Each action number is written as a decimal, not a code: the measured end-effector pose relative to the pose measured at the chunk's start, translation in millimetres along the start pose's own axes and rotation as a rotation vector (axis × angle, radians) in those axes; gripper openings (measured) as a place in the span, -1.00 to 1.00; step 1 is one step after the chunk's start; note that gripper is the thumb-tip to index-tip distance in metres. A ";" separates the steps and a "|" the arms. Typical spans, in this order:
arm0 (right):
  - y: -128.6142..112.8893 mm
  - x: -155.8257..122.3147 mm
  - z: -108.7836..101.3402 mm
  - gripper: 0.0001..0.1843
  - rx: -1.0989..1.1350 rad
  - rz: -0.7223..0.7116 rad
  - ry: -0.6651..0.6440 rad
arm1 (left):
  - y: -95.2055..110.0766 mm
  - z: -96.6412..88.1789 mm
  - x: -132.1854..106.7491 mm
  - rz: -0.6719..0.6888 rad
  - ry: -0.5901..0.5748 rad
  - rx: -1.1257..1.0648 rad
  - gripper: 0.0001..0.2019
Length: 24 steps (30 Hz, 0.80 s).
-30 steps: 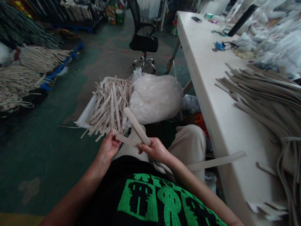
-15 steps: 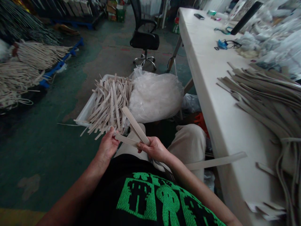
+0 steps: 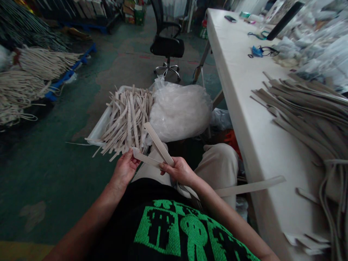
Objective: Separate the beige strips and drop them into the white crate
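Note:
My left hand (image 3: pixel 127 165) is closed, thumb and fingertips pinching the pale end of a flat beige strap (image 3: pixel 148 160). My right hand (image 3: pixel 181 171) is wrapped round that strap further along, in front of my lap. A second strap length (image 3: pixel 159 143) sticks up and forward out of the same fist, crossing the first at the fingers. More strap loops (image 3: pixel 186 191) hang below my right wrist. One long strap tail (image 3: pixel 250 186) stretches right across my knee and onto the table edge. Whether these lengths are all one piece is hidden by my hand.
Ahead on the floor stands a white bin (image 3: pixel 99 127) heaped with cut beige strips (image 3: pixel 130 116), beside a filled clear plastic bag (image 3: pixel 181 110). The white table (image 3: pixel 239 90) at right bears bundled strips (image 3: pixel 307 108). A black office chair (image 3: pixel 167 47) and strap-laden blue pallets (image 3: pixel 58 87) are farther off.
My left fingertips have shifted slightly right and up, onto the end of the strap. The upright strap length and my right hand have moved a little to the right.

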State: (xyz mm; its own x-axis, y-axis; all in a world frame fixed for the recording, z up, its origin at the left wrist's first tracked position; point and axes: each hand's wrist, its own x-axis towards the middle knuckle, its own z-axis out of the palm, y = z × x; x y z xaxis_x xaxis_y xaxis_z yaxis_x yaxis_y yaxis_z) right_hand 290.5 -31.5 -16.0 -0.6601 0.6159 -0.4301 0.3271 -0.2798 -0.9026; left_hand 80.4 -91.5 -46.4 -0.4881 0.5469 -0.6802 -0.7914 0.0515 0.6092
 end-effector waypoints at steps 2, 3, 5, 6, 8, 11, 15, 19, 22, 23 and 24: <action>0.0 0.4 -0.8 -0.56 -0.015 -0.001 0.015 | -0.6 -1.4 1.2 -0.002 -0.007 -0.003 -0.82; 0.1 0.7 -1.0 -0.58 -0.022 -0.001 0.019 | -1.0 -2.2 1.6 -0.004 -0.002 -0.001 -0.82; 0.6 1.6 -0.8 -0.61 -0.037 0.006 0.032 | -1.8 -4.1 1.8 -0.001 0.001 0.003 -0.82; 1.0 2.1 -0.6 -0.62 -0.047 0.013 0.045 | -2.2 -5.1 1.5 0.004 -0.007 0.006 -0.82; 1.6 2.8 0.0 -0.64 -0.078 0.029 0.072 | -2.6 -6.9 0.7 0.023 -0.032 0.008 -0.80; 1.8 2.9 0.6 -0.66 -0.156 0.029 0.106 | -2.7 -8.9 -0.6 0.045 -0.067 0.002 -0.76; -2.9 3.9 3.6 -0.69 -0.344 -0.026 0.133 | -6.4 -10.5 -3.4 0.020 -0.064 0.016 -0.70; -10.1 14.2 14.1 -0.67 -0.465 -0.048 0.128 | -20.1 -12.1 -12.3 -0.055 -0.125 0.039 -0.69; -12.0 21.5 16.3 -0.57 -0.397 -0.003 0.038 | -27.2 -14.8 -16.9 -0.120 -0.189 0.057 -0.73; -12.3 21.2 13.7 -0.56 -0.348 -0.005 -0.013 | -26.9 -16.4 -16.6 -0.120 -0.192 0.049 -0.74; -12.6 19.3 9.5 -0.54 -0.299 -0.012 -0.068 | -25.1 -18.5 -15.6 -0.106 -0.179 0.033 -0.75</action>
State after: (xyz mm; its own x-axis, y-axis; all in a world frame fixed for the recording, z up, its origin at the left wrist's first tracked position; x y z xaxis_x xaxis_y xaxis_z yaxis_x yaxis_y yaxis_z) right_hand 267.2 -23.1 -13.0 -0.7052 0.5644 -0.4291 0.4973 -0.0376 -0.8668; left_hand 101.0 -116.8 -58.7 -0.3271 0.6768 -0.6595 -0.8209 0.1423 0.5531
